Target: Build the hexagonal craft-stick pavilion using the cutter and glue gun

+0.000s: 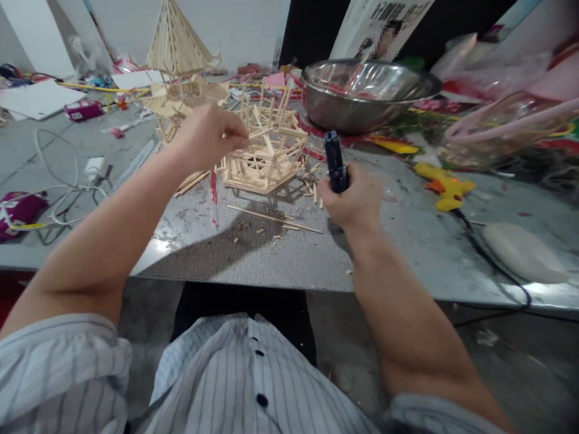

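Bare left forearm (120,205) slants forward and inward — left hand (210,135) farther out, back upward, fingertips (239,129) drawn close together. Bare right forearm (407,307) angles forward and inward — right hand (359,196) curled in closed grip, well apart from left.

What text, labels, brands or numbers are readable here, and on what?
None reads clearly.
Poster at the back: large dark characters along its top, too blurred to quote.
Magenta packet near the white sheets: pale label, too small to read.
Dark tool in the right hand: no marking can be made out.
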